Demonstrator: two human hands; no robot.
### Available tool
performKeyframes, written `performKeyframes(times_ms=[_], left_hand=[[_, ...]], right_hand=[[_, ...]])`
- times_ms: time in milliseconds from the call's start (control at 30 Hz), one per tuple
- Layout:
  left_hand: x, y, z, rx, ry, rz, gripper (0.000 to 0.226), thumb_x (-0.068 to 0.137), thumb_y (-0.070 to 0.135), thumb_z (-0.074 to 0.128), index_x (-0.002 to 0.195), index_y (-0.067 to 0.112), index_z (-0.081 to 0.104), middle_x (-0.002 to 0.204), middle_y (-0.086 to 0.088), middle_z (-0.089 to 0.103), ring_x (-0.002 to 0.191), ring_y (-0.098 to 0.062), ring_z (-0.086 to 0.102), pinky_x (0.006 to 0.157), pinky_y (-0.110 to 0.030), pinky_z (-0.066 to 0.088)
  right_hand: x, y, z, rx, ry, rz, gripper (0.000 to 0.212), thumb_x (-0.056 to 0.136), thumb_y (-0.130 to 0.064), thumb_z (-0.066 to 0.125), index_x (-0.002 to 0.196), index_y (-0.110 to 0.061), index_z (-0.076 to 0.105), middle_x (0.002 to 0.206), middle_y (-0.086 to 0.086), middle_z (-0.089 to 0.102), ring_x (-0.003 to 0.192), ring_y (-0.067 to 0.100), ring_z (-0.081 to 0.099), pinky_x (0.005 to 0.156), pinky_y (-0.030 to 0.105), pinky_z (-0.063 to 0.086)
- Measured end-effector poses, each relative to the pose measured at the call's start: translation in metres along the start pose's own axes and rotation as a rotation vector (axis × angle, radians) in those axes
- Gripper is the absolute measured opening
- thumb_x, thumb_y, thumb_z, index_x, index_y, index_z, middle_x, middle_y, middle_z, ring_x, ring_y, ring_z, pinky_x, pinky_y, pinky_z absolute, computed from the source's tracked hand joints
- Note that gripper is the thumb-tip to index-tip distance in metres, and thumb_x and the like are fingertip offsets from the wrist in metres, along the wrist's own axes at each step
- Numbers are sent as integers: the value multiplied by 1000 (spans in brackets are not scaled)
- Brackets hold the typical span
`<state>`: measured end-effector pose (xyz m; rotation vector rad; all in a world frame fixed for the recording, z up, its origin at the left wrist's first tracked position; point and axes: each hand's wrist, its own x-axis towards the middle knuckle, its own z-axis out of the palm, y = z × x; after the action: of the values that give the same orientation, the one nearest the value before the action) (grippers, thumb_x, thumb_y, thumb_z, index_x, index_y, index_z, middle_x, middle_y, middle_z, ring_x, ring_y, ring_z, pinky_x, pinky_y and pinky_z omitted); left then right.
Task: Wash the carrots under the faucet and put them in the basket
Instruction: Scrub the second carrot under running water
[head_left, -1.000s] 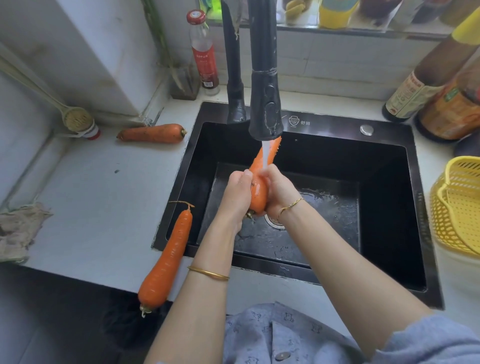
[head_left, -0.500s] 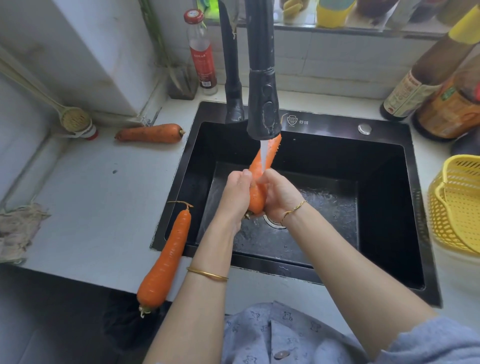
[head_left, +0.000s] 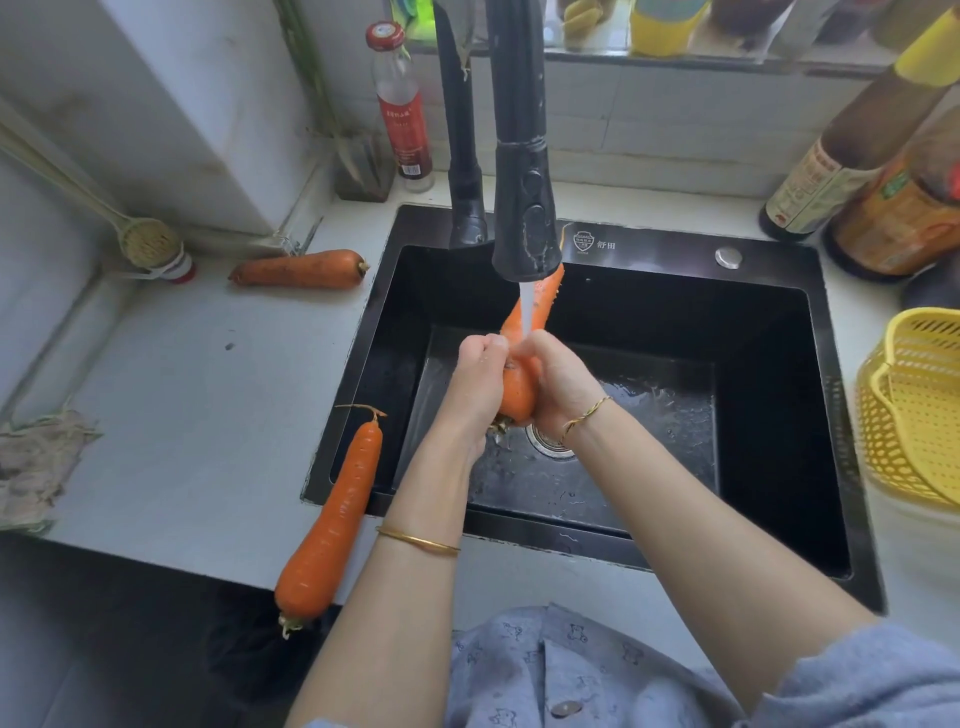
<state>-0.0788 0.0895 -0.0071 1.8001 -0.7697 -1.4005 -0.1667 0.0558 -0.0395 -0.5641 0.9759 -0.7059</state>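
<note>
An orange carrot (head_left: 519, 392) stands nearly upright over the black sink (head_left: 769, 395), its tip under the running black faucet (head_left: 524, 228). My left hand (head_left: 475, 384) and my right hand (head_left: 558, 382) are both wrapped around its lower half, water falling onto them. A long carrot (head_left: 332, 519) lies across the sink's left rim and the counter edge. A dirtier carrot (head_left: 301, 268) lies on the counter at the back left. The yellow basket (head_left: 909, 410) stands at the right edge, partly cut off.
Sauce bottles (head_left: 831, 176) stand at the back right, a red-capped bottle (head_left: 400, 104) behind the faucet. A brush (head_left: 150, 244) and a rag (head_left: 36, 467) sit on the left counter. The drain (head_left: 545, 441) lies below my hands.
My hands have shifted slightly along the carrot under the stream; the carrot stays in the same place. The other two carrots have not moved.
</note>
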Motion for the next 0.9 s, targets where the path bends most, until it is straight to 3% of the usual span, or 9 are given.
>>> performKeyframes(times_ms=[100,200,300,400,533,633,900], left_hand=[[0,0,-1,1,-13,-5,30,103,32,37,127,16,42,121,-7,54,100,-14,56,66,-29,51],[1,-1,0,-15,-17,-34,31,103,36,38,126,16,43,120,-7,55,104,-18,57,86,-44,56],[2,-1,-1,-65,-25,-53,29,104,34,38,127,18,44,120,-6,57,106,-19,58,91,-44,53],[4,-1,-2,-127,-31,-66,25,103,27,39,125,17,46,120,-10,58,110,-26,59,95,-51,53],[5,1,-2,-155,-36,-34,28,102,23,41,128,16,46,122,-11,59,110,-24,60,94,-48,53],[6,2,-3,-151,-42,-14,27,103,22,40,129,16,46,121,-8,58,110,-22,59,95,-45,53],[6,2,-2,-117,-56,13,25,104,23,39,127,16,46,118,-6,59,106,-19,60,89,-40,53]], right_hand=[[-2,1,-5,-9,-69,-25,19,75,-11,44,90,-18,53,81,2,59,67,15,62,48,24,47],[2,1,-3,-14,-41,11,34,62,-19,51,97,-15,50,84,5,56,63,17,60,46,23,45],[4,0,-6,55,-97,-3,33,61,-12,49,93,-14,50,82,4,59,73,21,62,60,30,51],[4,0,-12,28,-134,5,37,62,-12,47,99,-15,51,81,2,61,77,20,61,71,35,44],[7,-3,-9,38,-132,21,44,66,-13,49,110,-11,44,88,7,57,80,22,60,70,34,50],[8,-6,-13,76,-174,3,42,66,-10,47,108,-10,46,89,9,57,86,24,58,76,38,48],[8,-7,-14,92,-177,29,44,61,-8,47,105,-8,46,85,9,58,80,23,61,71,35,54]])
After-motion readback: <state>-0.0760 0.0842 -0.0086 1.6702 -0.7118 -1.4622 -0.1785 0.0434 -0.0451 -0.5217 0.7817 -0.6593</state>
